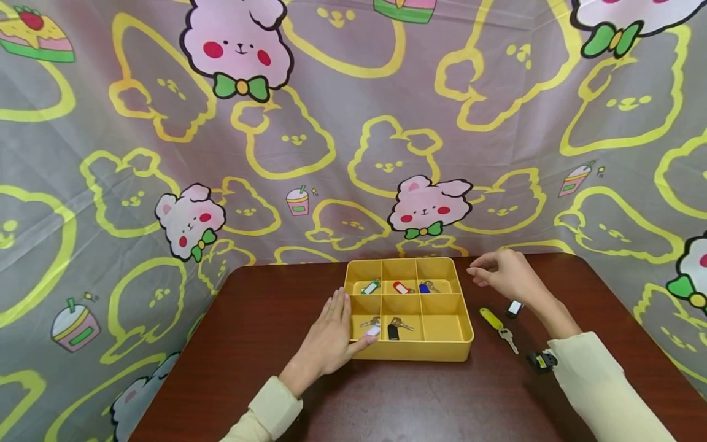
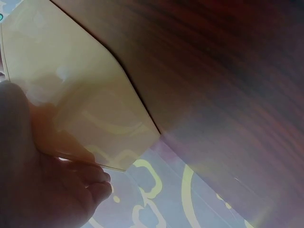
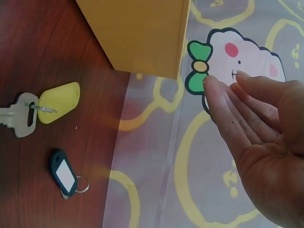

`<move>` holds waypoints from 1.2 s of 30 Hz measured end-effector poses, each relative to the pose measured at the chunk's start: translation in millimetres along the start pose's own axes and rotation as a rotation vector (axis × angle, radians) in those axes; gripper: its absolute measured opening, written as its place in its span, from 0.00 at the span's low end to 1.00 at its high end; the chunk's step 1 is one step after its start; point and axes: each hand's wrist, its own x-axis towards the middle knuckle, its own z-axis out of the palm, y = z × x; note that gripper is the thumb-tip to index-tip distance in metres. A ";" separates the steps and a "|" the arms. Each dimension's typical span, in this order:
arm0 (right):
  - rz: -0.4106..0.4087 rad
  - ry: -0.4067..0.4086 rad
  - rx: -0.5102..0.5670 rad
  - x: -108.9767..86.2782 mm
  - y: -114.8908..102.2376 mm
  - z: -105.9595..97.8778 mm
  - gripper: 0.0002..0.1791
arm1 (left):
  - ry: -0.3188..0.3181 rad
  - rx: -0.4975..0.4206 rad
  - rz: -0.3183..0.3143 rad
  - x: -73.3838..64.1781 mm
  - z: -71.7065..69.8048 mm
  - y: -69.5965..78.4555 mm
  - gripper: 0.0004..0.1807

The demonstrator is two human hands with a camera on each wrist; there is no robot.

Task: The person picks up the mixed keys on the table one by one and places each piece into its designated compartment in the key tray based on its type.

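A yellow six-compartment tray [image 1: 414,351] stands on the table. My left hand [image 1: 328,337] rests along its left wall, fingers fairly straight and thumb at the front rim. To the right of the tray my right hand [image 1: 505,273] hovers with fingers lightly bent, thumb near the index fingertip, holding nothing. Below it lie a black key tag [image 1: 514,308] with a white label and a yellow key tag [image 1: 491,318] with a key [image 1: 508,341]. In the right wrist view, the black key tag [image 3: 63,175] shows its ring.
The back row holds a green key tag [image 1: 371,286], a red key tag [image 1: 401,287] and a blue key tag [image 1: 424,288]. In front are a white key tag [image 1: 373,330] at left and another black key tag [image 1: 393,332] in the middle. A patterned curtain [image 1: 342,141] hangs behind the table.
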 end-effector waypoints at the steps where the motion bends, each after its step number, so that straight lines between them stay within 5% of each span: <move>1: -0.002 0.003 -0.008 -2.3 -0.6 -0.5 0.10 | 0.000 -0.002 0.001 0.2 0.4 -0.2 0.60; 36: -0.059 0.040 -0.160 -44.3 11.6 9.0 0.06 | 0.013 0.010 0.003 -0.9 2.2 -0.7 0.61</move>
